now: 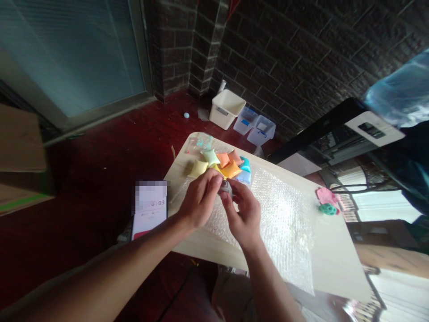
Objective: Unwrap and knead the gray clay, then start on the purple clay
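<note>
Between my two hands, above the near edge of the packets, is a small grey lump of modelling clay with a darker patch on top. The thumb and fingers of my left hand close on its left side. On the other side, my right hand pinches it between thumb and curled fingers. Just beyond lie several soft clay packets, among them a pale green one, a yellow one, an orange one and a blue one. Bubble wrap spreads under and beside my hands.
A pink clay piece and a green one sit at the right edge of the pale wooden table. A phone is at the left edge. A white basket and clear bins stand on the floor.
</note>
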The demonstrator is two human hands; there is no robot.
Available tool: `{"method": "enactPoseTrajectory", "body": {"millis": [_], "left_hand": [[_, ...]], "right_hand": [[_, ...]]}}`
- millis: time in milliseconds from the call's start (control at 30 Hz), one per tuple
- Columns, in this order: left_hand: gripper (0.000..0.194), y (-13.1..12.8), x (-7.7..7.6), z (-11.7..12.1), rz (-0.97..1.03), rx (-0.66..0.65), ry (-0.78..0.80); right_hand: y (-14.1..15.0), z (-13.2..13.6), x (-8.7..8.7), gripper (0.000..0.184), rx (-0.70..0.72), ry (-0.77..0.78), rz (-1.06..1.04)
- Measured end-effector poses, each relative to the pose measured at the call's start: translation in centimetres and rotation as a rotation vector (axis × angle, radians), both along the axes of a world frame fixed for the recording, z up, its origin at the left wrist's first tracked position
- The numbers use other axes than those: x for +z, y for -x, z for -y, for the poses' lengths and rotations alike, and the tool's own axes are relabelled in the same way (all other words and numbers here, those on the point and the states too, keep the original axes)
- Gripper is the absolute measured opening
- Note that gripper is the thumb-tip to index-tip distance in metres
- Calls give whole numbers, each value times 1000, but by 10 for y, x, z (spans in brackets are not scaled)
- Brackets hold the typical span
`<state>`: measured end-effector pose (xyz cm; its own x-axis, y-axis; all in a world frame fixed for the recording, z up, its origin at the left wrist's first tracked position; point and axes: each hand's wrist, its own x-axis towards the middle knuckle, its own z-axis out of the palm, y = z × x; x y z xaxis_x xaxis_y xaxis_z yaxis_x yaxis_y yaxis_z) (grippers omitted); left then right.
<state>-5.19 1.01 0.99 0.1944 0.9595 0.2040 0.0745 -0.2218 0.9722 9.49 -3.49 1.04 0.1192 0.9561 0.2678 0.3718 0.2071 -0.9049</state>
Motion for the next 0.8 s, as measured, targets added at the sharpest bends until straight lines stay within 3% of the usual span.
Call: {"method": "enactPoseTrajectory", "body": {"millis": [233,367,533,700,800], "left_hand": [[24,-14,-5,7,-15,-124,-30],[16,-26,-9,17,-87,-123,-90],[11,-32,-6,27,-29,-119,-154],[7,-31,-6,27,-62,-126,-268],[10,-30,-9,26,-89,-88,-303]], "right_hand": [[-16,5,1,38,56,63,-94],[-18,2,-5,49,-31,106,-267],[-17,-2,-3,45,-115,93,-224],[-11,-2,-2,61,-337,112,-228],[-8,-2,-2,61,-366,116,-181]]}}
